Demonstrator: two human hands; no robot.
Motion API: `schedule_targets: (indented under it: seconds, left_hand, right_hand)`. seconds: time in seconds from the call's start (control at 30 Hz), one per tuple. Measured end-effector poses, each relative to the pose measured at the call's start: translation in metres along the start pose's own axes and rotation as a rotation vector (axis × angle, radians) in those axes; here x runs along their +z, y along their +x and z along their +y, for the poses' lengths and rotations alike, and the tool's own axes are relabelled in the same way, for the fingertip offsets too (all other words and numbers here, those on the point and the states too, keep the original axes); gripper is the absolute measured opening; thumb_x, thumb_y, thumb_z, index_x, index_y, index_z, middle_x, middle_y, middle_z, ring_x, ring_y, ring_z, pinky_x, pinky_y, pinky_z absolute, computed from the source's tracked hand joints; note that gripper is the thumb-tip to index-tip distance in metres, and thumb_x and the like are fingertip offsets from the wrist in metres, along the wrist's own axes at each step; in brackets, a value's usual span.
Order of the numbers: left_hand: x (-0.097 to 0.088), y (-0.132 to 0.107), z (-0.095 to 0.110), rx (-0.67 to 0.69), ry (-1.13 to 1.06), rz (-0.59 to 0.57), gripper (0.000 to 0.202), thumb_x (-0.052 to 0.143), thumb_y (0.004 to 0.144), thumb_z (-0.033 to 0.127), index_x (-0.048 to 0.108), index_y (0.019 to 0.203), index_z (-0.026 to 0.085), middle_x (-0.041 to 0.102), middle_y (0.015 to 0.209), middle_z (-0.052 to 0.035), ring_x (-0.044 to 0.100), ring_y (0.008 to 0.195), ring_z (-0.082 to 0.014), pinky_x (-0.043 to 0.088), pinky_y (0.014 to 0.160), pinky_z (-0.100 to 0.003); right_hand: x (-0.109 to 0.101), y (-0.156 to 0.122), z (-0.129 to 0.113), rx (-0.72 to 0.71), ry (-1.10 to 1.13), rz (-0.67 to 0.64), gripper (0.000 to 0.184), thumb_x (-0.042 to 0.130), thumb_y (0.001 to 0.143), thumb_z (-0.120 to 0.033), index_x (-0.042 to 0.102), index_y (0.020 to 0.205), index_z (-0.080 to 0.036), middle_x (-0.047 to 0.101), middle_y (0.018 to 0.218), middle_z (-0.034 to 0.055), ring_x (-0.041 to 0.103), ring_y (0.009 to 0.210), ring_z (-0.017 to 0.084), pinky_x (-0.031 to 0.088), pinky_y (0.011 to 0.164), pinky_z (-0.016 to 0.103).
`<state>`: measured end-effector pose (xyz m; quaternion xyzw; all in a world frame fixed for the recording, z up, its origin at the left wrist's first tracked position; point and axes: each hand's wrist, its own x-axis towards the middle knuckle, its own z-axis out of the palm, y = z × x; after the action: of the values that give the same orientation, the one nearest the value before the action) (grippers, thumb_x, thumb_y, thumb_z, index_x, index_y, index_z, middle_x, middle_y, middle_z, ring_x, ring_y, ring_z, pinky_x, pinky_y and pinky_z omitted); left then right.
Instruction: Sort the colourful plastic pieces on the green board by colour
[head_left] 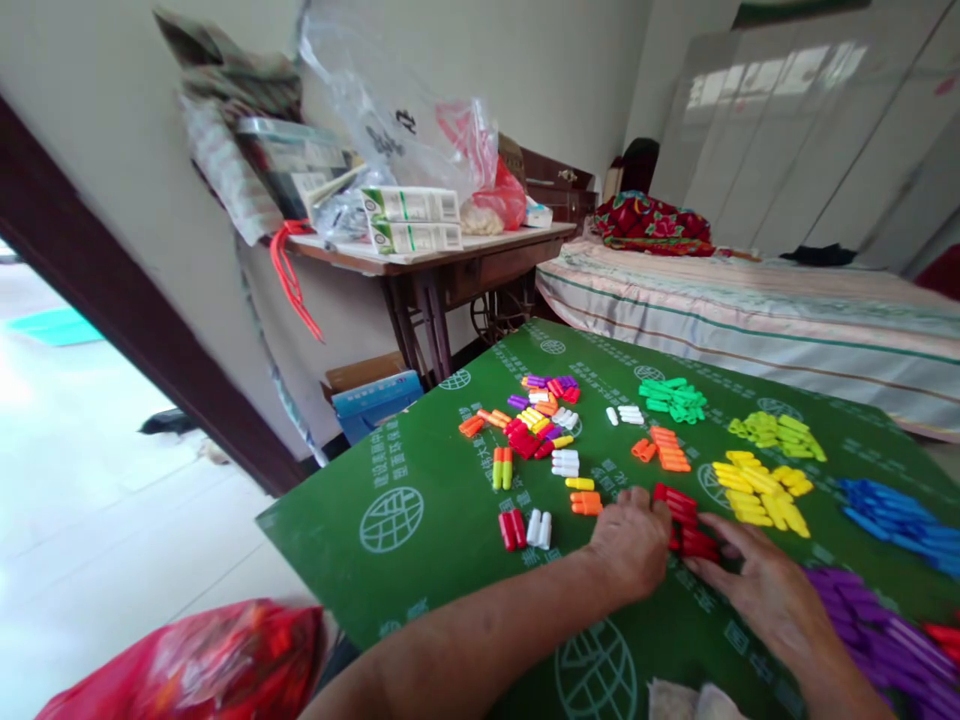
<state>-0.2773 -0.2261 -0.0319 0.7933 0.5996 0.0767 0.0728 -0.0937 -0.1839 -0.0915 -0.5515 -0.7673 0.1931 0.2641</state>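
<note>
On a green board (465, 560) lie many short, tapered plastic tubes, sorted partly by colour. Red tubes (677, 503) lie in a small group between my hands. My left hand (634, 540) is curled at the left side of this group; its fingertips are hidden, so what they hold cannot be seen. My right hand (772, 590) has its thumb and fingers around the nearer red tubes at the group's right. Left of my left hand are orange tubes (586, 503), a yellow tube (580, 484), white tubes (538, 528) and a red pair (512, 530).
A mixed heap (534, 425) lies farther back. Green (673, 398), lime (780, 435), yellow (761, 490), blue (896, 520) and purple tubes (885, 630) form piles toward the right. Behind stand a cluttered table (480, 260) and a bed (735, 310); a red bag (195, 665) is at lower left.
</note>
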Motion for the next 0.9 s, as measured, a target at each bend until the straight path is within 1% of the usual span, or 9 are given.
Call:
schedule_targets:
  seconds: [0.17, 0.3, 0.4, 0.47, 0.57, 0.63, 0.73, 0.8, 0.9]
  left_hand:
    - [-0.002, -0.001, 0.001, 0.057, -0.075, -0.055, 0.039, 0.051, 0.075, 0.021, 0.049, 0.112, 0.009, 0.049, 0.114, -0.0162, 0.054, 0.1, -0.026, 0.053, 0.075, -0.033]
    - [-0.023, -0.018, -0.009, 0.047, -0.066, -0.065, 0.033, 0.047, 0.079, 0.024, 0.05, 0.11, 0.012, 0.048, 0.12, -0.0158, 0.055, 0.102, -0.025, 0.053, 0.077, -0.033]
    - [-0.048, -0.045, -0.03, -0.006, -0.049, -0.076, 0.022, 0.043, 0.083, 0.026, 0.053, 0.101, 0.016, 0.054, 0.108, -0.01, 0.057, 0.095, -0.0216, 0.052, 0.076, -0.031]
    - [-0.064, -0.064, -0.05, -0.116, -0.021, -0.068, 0.021, 0.043, 0.083, 0.024, 0.053, 0.1, 0.018, 0.055, 0.106, -0.0076, 0.059, 0.089, -0.0196, 0.052, 0.075, -0.031]
    - [-0.08, -0.089, -0.078, -0.204, 0.075, -0.108, 0.02, 0.044, 0.08, 0.015, 0.056, 0.095, 0.017, 0.058, 0.103, -0.0085, 0.057, 0.096, -0.0208, 0.048, 0.085, -0.033]
    - [-0.083, -0.1, -0.092, -0.176, 0.091, -0.125, 0.025, 0.046, 0.076, 0.011, 0.058, 0.097, 0.018, 0.059, 0.106, -0.008, 0.053, 0.107, -0.0219, 0.043, 0.094, -0.034]
    - [-0.08, -0.11, -0.102, -0.124, 0.058, -0.155, 0.036, 0.047, 0.071, 0.005, 0.058, 0.101, 0.021, 0.058, 0.116, -0.0062, 0.049, 0.114, -0.0219, 0.04, 0.099, -0.035]
    - [-0.075, -0.112, -0.103, -0.117, 0.034, -0.166, 0.038, 0.046, 0.07, 0.003, 0.058, 0.101, 0.022, 0.059, 0.115, -0.0056, 0.051, 0.111, -0.0206, 0.04, 0.099, -0.034]
    - [-0.072, -0.11, -0.101, -0.14, 0.038, -0.187, 0.029, 0.045, 0.074, 0.006, 0.059, 0.095, 0.02, 0.061, 0.103, -0.007, 0.056, 0.103, -0.0205, 0.043, 0.094, -0.034]
  right_hand:
    - [-0.001, 0.0, -0.01, -0.016, -0.015, 0.005, 0.044, 0.058, 0.07, -0.049, 0.064, 0.105, -0.022, 0.064, 0.095, 0.0056, 0.062, 0.08, 0.021, 0.05, 0.07, 0.033]
    - [-0.002, -0.001, -0.014, 0.0, 0.005, 0.03, 0.048, 0.058, 0.069, -0.053, 0.064, 0.105, -0.021, 0.065, 0.091, 0.0051, 0.062, 0.073, 0.02, 0.051, 0.065, 0.031]
    - [-0.003, -0.001, -0.01, 0.051, -0.001, 0.078, 0.051, 0.057, 0.07, -0.058, 0.065, 0.104, -0.021, 0.067, 0.091, 0.006, 0.062, 0.072, 0.02, 0.051, 0.063, 0.031]
    - [-0.004, 0.0, -0.008, 0.097, -0.023, 0.107, 0.053, 0.054, 0.072, -0.06, 0.065, 0.103, -0.019, 0.068, 0.089, 0.007, 0.063, 0.072, 0.021, 0.05, 0.064, 0.032]
    - [-0.007, 0.001, -0.011, 0.146, -0.071, 0.126, 0.052, 0.049, 0.075, -0.06, 0.066, 0.1, -0.018, 0.069, 0.084, 0.0076, 0.064, 0.071, 0.021, 0.05, 0.066, 0.033]
    - [-0.008, 0.002, -0.014, 0.167, -0.094, 0.128, 0.05, 0.047, 0.076, -0.058, 0.066, 0.1, -0.018, 0.07, 0.085, 0.0078, 0.064, 0.072, 0.022, 0.049, 0.067, 0.033]
    - [-0.009, 0.003, -0.017, 0.182, -0.109, 0.124, 0.049, 0.047, 0.077, -0.056, 0.066, 0.1, -0.018, 0.071, 0.086, 0.0078, 0.065, 0.073, 0.022, 0.049, 0.067, 0.033]
    - [-0.009, 0.003, -0.017, 0.178, -0.117, 0.131, 0.047, 0.047, 0.077, -0.056, 0.066, 0.1, -0.019, 0.071, 0.087, 0.0076, 0.065, 0.073, 0.022, 0.049, 0.066, 0.032]
    - [-0.008, 0.003, -0.015, 0.165, -0.119, 0.135, 0.045, 0.047, 0.078, -0.054, 0.066, 0.1, -0.019, 0.071, 0.089, 0.0079, 0.065, 0.073, 0.021, 0.049, 0.066, 0.032]
